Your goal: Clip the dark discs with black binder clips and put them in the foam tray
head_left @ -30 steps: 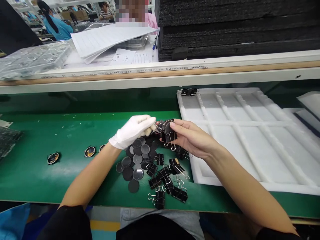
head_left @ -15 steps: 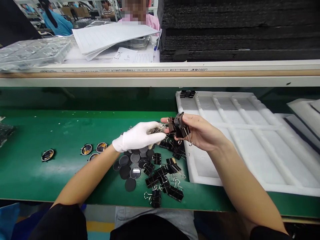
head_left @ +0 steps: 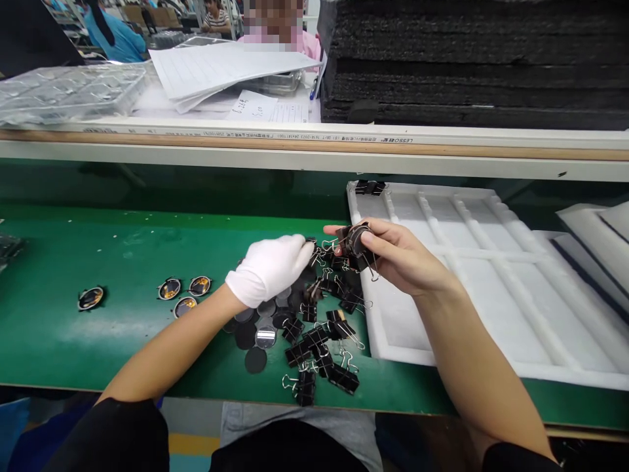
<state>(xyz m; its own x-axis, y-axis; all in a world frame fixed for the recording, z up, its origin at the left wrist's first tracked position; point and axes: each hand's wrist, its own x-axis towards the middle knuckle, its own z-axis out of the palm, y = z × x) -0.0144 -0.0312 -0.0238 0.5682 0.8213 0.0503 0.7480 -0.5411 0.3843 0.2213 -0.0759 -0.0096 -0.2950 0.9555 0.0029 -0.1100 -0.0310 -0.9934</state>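
Observation:
My bare right hand point(head_left: 396, 252) is closed around a round dark part with black binder clips point(head_left: 358, 244) on its edge; wire handles stick out below. To its left, my white-gloved left hand point(head_left: 272, 269) has its fingers pinched on a black binder clip point(head_left: 311, 244), mostly hidden by the fingertips, its wire handles pointing toward the right hand. Under and in front of both hands lies a loose heap of binder clips point(head_left: 317, 341). Beside the heap, several dark and clear round discs point(head_left: 255, 359) are spread on the green table, partly covered by the gloved hand.
A white foam tray point(head_left: 442, 248) with compartments lies at right, binder clips point(head_left: 370, 188) in its back left corner. Several watch heads point(head_left: 170, 288) lie at left. A shelf point(head_left: 246, 147) crosses above, carrying papers point(head_left: 226, 69), clear plastic trays point(head_left: 73, 92) and stacked black foam point(head_left: 472, 65).
My left hand has drawn slightly back from the right hand, its fingers now curled in around a clip. The right thumb has moved onto the face of the round part.

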